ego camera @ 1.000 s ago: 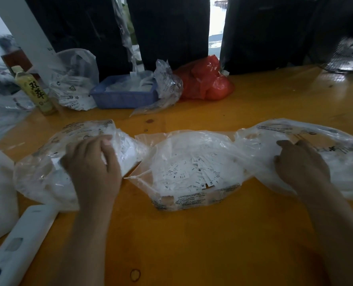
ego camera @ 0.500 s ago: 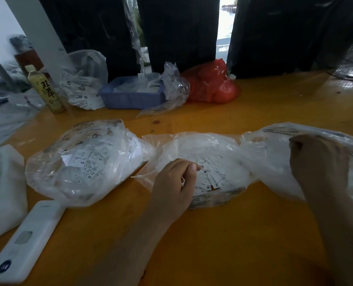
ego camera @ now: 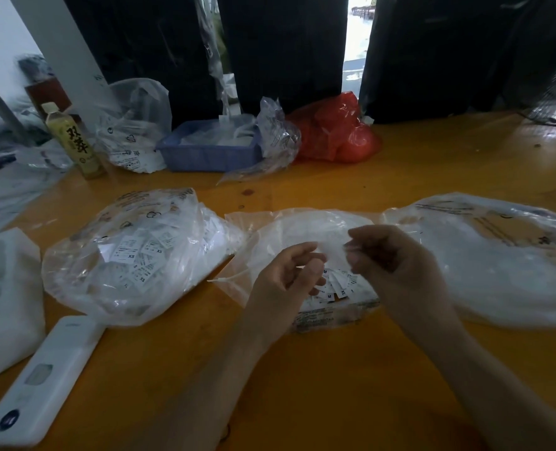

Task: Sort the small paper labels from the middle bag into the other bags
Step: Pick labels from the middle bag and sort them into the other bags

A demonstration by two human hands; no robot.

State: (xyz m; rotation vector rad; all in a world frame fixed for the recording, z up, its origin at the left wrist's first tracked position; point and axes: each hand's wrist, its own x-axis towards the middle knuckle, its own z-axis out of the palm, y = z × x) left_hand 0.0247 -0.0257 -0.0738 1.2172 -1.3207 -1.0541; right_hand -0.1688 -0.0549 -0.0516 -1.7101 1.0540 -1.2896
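**A:** What has changed in the last second?

**B:** Both hands have left the outer bags and met over the middle bag (ego camera: pixel 306 236). The left hand (ego camera: pixel 289 275) was at the left bag (ego camera: pixel 133 252), then at the label pile; the right hand (ego camera: pixel 397 258) was on the right bag (ego camera: pixel 485 255). Now they hold a pale, blurred scrap (ego camera: pixel 333 252) between them, the right hand's fingertips pinching one end, the left hand's fingers curled round the other. Whether it is a label or a fold of plastic, I cannot tell.

**A:** What does that mean for the sorting?

**B:** My judgement: a fresh pick from the middle bag is being taken up or read, so one round of dropping is over and the next begins.

**A:** Where are the labels?

**B:** The unsorted labels (ego camera: pixel 338 286) lie in the middle bag at six o'clock of the hands, showing M and XL. Sorted ones (ego camera: pixel 140 255), marked XS, S and XL, fill the left bag at nine o'clock. The right bag sits at three o'clock.

**A:** Counts?

**B:** Three clear bags in the row, two hands, one scrap held. Beyond, at twelve o'clock: one blue tray (ego camera: pixel 208 151), one red bag (ego camera: pixel 335 131), one bottle (ego camera: pixel 75 141). One white device (ego camera: pixel 42 379) at eight o'clock. The labels are too many to count.
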